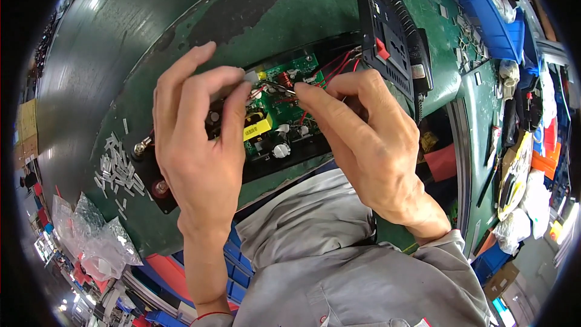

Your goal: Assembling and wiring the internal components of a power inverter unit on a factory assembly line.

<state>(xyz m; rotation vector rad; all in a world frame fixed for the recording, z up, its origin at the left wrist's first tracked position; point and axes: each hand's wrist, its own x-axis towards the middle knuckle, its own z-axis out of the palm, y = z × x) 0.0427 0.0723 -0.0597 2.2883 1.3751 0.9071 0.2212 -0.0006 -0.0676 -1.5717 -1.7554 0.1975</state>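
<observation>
Between hands (200, 139) (369, 139): green circuit board (275, 124); fingertips pinching wire (279, 88).

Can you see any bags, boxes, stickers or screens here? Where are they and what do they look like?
Yellow sticker: a small rectangle on the green circuit board, between the left hand and the right hand.
Clear plastic bags: crumpled, at the table's lower left edge.
Blue bin: long open box, upper right.
Cardboard box: brown, lower right.
Screens: none that I can make out.
</observation>
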